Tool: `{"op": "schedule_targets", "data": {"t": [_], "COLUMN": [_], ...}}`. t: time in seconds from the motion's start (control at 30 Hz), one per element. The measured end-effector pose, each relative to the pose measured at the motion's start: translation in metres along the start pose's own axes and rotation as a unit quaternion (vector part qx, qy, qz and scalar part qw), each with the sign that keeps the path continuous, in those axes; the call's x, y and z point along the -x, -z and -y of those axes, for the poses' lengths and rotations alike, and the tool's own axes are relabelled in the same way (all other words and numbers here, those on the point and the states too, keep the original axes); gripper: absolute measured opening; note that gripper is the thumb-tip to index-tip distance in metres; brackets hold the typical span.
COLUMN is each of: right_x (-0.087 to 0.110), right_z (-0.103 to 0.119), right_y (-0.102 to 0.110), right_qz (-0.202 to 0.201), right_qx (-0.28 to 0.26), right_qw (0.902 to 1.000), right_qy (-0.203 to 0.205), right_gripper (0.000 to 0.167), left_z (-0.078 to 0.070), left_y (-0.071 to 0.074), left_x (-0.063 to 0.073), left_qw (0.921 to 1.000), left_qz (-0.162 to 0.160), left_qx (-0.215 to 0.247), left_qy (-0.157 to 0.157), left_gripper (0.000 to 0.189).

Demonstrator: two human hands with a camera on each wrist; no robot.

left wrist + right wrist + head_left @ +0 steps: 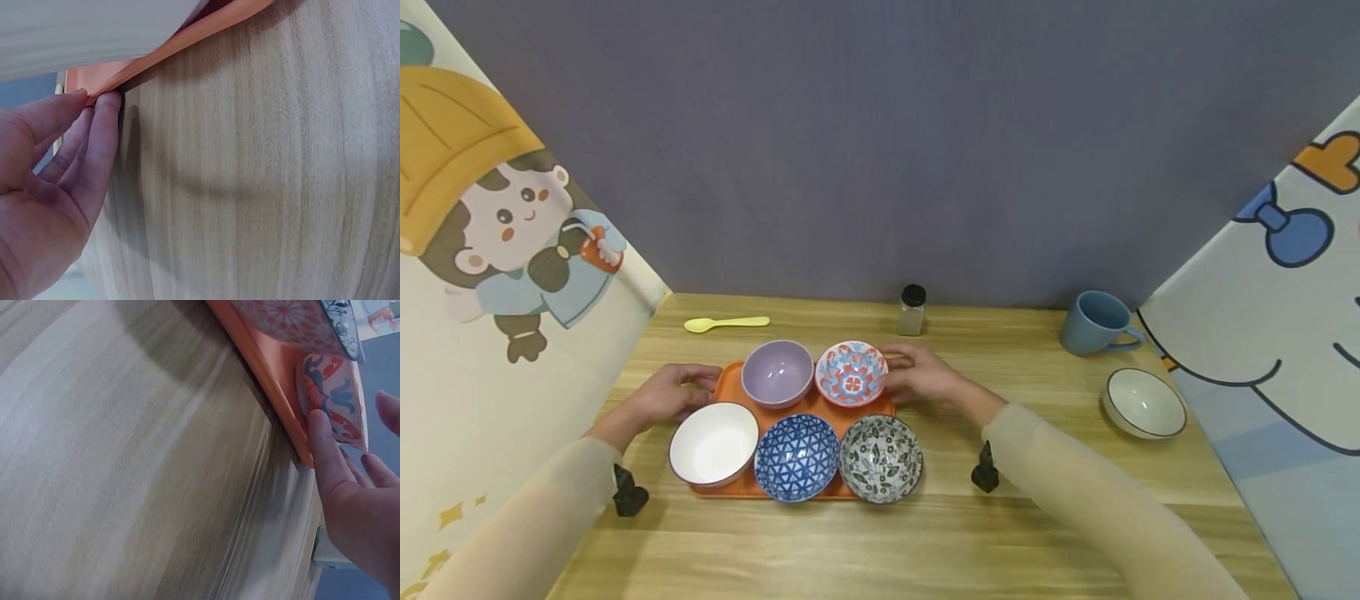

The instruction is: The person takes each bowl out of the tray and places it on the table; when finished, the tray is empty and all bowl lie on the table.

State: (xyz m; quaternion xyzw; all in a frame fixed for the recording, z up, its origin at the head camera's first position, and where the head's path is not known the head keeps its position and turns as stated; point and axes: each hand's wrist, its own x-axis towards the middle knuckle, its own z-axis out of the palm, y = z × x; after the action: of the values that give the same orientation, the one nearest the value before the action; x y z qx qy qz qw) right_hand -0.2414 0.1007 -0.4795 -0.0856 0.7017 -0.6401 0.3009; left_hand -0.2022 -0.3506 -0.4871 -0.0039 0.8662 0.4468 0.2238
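Note:
An orange tray (730,385) lies on the table, carrying several bowls. My left hand (681,392) pinches the tray's left edge between thumb and fingers, plain in the left wrist view. Close by that hand is a white bowl (713,444). With straight fingers, my right hand (925,375) touches the side of a red-and-blue patterned bowl (852,374) at the tray's right; its thumb stands off the bowl in the right wrist view. Also on the tray are a purple bowl (777,374), a blue triangle-patterned bowl (797,458) and a black-and-white floral bowl (881,459).
A yellow spoon (727,323) lies behind the tray at the left. A black-lidded jar (912,311) stands near the back wall. Toward the right are a blue mug (1096,323) and a pale dark-rimmed bowl (1144,403). Walls border the table at back and sides.

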Motion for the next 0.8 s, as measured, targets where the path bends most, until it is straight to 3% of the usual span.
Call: {"op": "schedule_targets", "data": {"t": [0.47,0.8], "right_x": [0.0,-0.001], "right_z": [-0.003,-0.006], "right_y": [-0.007,-0.011], "right_qz": [-0.012,-0.009], "right_qx": [-0.039,-0.058], "right_qw": [0.9981,0.997], "right_qy": [-0.046,-0.05], "right_gripper": [0.073,0.076], "left_z": [-0.004,-0.002], "left_y": [-0.004,-0.004], "left_x": [0.001,0.002], "left_qw": [0.9999,0.9997], "left_qz": [-0.011,-0.019], "left_qx": [-0.009,-0.008], "left_qy": [-0.004,-0.013], "left_gripper": [0.054,0.053]}}
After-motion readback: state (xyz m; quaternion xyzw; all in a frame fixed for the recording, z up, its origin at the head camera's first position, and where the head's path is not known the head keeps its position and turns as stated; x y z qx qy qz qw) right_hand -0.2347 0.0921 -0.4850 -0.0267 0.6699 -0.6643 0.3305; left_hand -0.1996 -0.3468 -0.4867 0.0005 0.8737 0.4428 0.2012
